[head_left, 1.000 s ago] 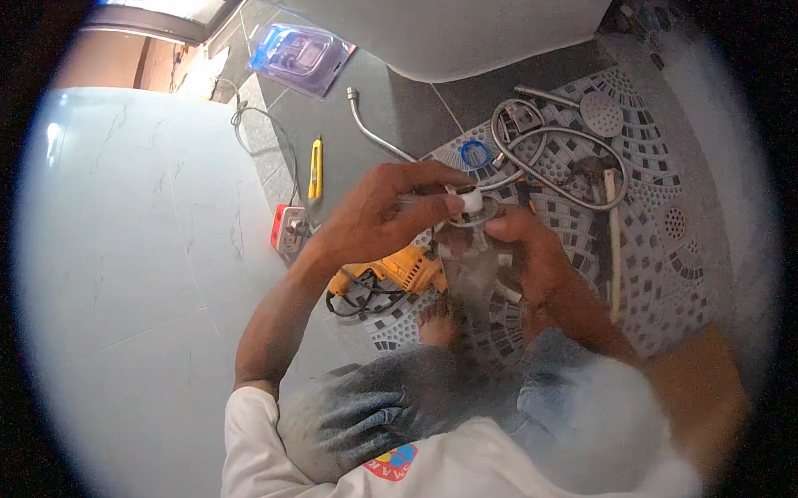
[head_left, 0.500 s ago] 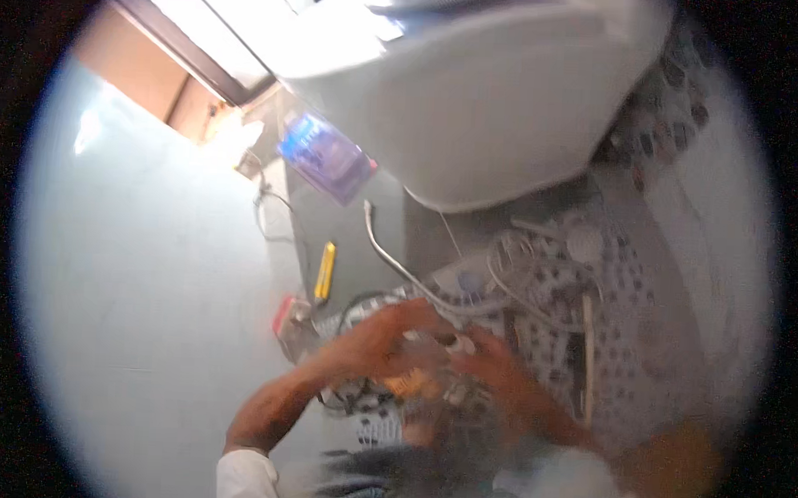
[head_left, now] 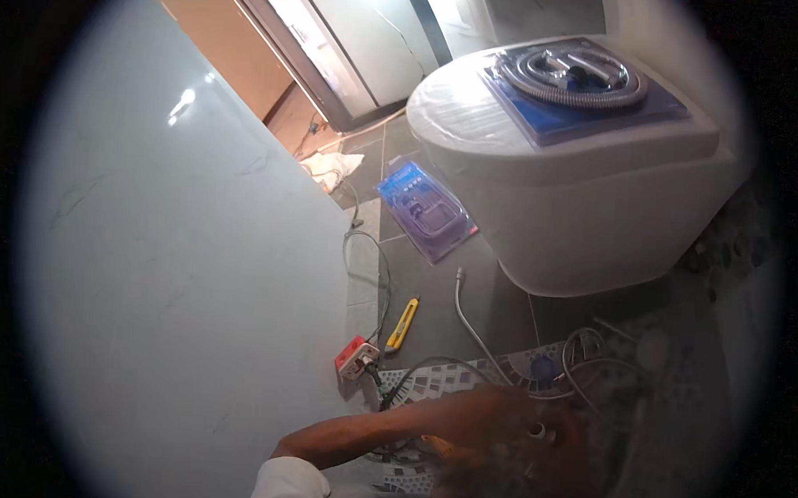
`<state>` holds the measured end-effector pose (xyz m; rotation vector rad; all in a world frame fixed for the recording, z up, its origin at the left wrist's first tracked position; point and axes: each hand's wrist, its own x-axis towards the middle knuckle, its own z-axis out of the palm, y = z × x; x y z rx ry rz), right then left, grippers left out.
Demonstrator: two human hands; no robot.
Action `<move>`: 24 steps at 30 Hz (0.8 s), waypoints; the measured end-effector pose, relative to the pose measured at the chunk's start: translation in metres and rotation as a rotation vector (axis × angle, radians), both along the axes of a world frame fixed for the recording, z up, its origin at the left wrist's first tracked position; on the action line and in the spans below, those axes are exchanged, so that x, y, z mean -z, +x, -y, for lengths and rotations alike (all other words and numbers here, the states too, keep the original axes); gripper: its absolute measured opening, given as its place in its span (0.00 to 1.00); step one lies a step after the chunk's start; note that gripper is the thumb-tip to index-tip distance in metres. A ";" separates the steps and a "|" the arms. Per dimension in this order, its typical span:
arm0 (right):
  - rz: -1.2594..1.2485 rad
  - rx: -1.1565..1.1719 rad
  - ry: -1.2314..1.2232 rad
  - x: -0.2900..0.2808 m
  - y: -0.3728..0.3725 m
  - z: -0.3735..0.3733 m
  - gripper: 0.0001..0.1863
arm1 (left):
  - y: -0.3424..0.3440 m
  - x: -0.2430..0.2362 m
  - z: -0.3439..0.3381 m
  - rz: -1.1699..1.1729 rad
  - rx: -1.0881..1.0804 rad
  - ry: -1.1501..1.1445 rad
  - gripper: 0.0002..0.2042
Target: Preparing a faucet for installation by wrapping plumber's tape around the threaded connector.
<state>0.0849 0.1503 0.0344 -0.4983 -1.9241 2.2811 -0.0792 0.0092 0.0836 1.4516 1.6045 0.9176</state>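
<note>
My left hand [head_left: 490, 415] reaches in from the lower edge, bent at the wrist, its fingers closed and dim. Close against it is my right hand [head_left: 572, 457], dark and blurred. Between them shows a small shiny ring-like end [head_left: 538, 429]; the rest of that piece is hidden by my fingers. Under my left forearm an orange thing [head_left: 439, 445] is partly covered, with a dark cable beside it. A yellow utility knife [head_left: 402, 326] lies on the grey tiles beyond my left forearm. A red and white socket box [head_left: 357, 358] with a plug in it sits by the wall.
A plastic-wrapped white toilet [head_left: 596, 213] stands far right, with a packaged coiled metal hose [head_left: 571, 83] on top. Another blister pack [head_left: 427, 213] lies on the floor beside it. A thin hose [head_left: 467, 319] and a looped pale hose [head_left: 581, 355] lie beyond my hands. A pale wall [head_left: 193, 284] bounds the left.
The view has swung, so the toilet top and doorway show more fully and the floor things sit further right and lower. My hands stay close together, now lower right in the picture.
</note>
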 end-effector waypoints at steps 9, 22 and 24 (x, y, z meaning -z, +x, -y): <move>0.071 -0.219 -0.358 0.026 -0.006 -0.027 0.17 | -0.024 0.025 -0.017 0.182 0.133 0.181 0.10; -0.119 -0.200 -0.867 0.083 -0.002 -0.030 0.23 | -0.065 0.096 -0.035 0.585 0.022 -0.226 0.14; 0.085 0.118 -0.733 0.075 0.000 -0.028 0.25 | -0.071 0.113 -0.026 0.685 -0.076 -0.284 0.18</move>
